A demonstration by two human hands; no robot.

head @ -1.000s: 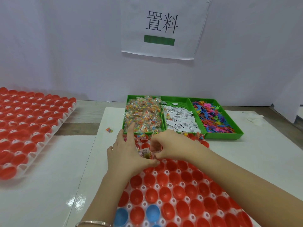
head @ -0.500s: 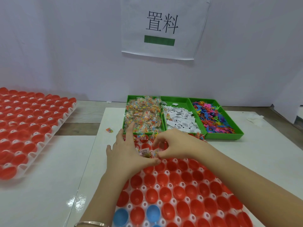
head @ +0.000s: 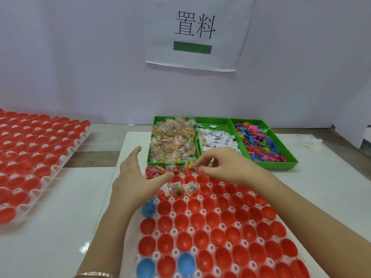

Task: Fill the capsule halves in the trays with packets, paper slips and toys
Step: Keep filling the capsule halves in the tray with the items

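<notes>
A white tray (head: 174,231) in front of me holds rows of red capsule halves (head: 220,217) and a few blue ones (head: 185,262). Some halves in the two far rows contain packets, slips and toys (head: 177,190). My left hand (head: 134,177) hovers over the tray's far left corner, fingers straight, thumb spread, holding nothing. My right hand (head: 224,166) is over the far row, fingers curled, its thumb and forefinger pinching a yellow toy (head: 189,166) that sticks up from a half. Behind stand three green bins: packets (head: 172,141), paper slips (head: 216,137), coloured toys (head: 259,143).
A second white tray of red capsule halves (head: 30,157) lies on the table at the left. A paper sign (head: 195,33) hangs on the white wall behind the bins. A crumpled white tissue (head: 313,142) lies at the far right.
My hands have drawn apart. The left hand has opened and shifted left, uncovering filled halves. The right hand has moved back to the far row.
</notes>
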